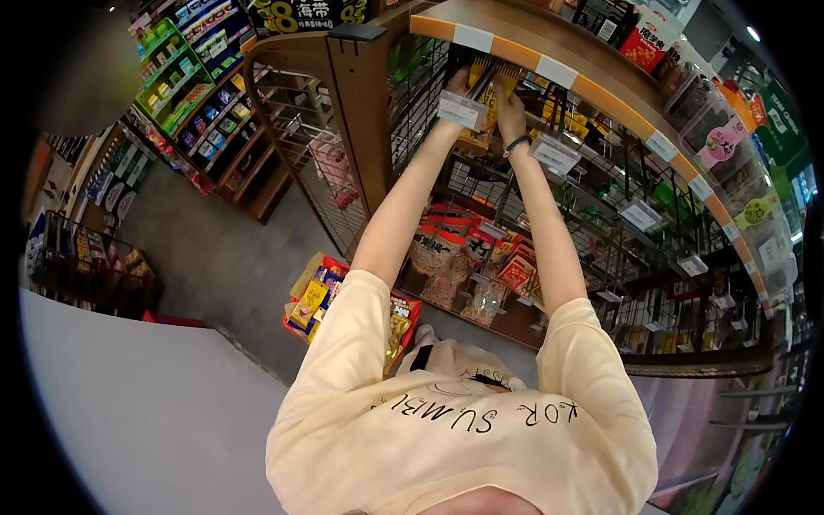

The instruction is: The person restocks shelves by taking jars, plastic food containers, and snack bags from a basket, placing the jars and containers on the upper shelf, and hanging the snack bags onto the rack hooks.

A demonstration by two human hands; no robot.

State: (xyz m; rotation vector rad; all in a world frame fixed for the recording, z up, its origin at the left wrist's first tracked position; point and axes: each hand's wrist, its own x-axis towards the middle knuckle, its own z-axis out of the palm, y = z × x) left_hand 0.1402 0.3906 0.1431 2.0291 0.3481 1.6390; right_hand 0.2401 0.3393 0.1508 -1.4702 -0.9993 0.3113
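Both my arms reach up into a wire-backed display rack under a curved brown shelf. My left hand (pixel 458 83) grips the left side of several yellow snack packets (pixel 491 105), partly behind a clear price-tag holder (pixel 462 111). On their right side, my right hand (pixel 510 110) closes on the same packets. A dark band (pixel 518 143) circles my right wrist. The fingertips are partly hidden, and I cannot tell whether the packets rest on a hook.
Red and clear snack bags (pixel 442 257) hang lower in the rack. A red carton of yellow and blue packets (pixel 316 296) stands on the floor by my feet. A brown post (pixel 354 120) borders the rack at left. More price tags (pixel 555 155) jut out at right.
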